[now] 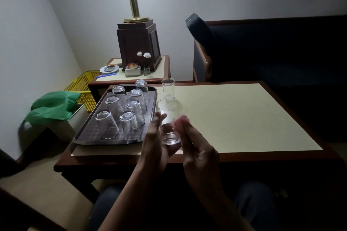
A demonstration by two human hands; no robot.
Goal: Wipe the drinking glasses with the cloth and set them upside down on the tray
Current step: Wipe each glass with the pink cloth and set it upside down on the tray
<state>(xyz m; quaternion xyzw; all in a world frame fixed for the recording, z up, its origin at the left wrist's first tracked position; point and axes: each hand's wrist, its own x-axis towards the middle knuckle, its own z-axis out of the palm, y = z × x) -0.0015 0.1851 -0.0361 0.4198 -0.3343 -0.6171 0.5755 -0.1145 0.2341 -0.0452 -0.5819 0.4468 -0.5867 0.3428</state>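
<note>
**Fingers around a glass, cloth at its side**

Fingers (156,118) of my left hand (155,140) curl around a clear drinking glass (169,118), held tilted above the near edge of the table (234,114) with its mouth pointing away from me. I see my right hand (199,148) pinching a pink cloth (181,124), blurred, against the glass's right side.

From the biggest thing down: the cream-topped table with a dark wooden rim carries a dark patterned tray (152,99) on its left part. Seven glasses stand upside down on that tray; the nearest one (107,125) sits by the front-left corner. One more upright glass (168,88) stands on the tabletop just beside the tray's far right corner, beyond the held glass.
</note>
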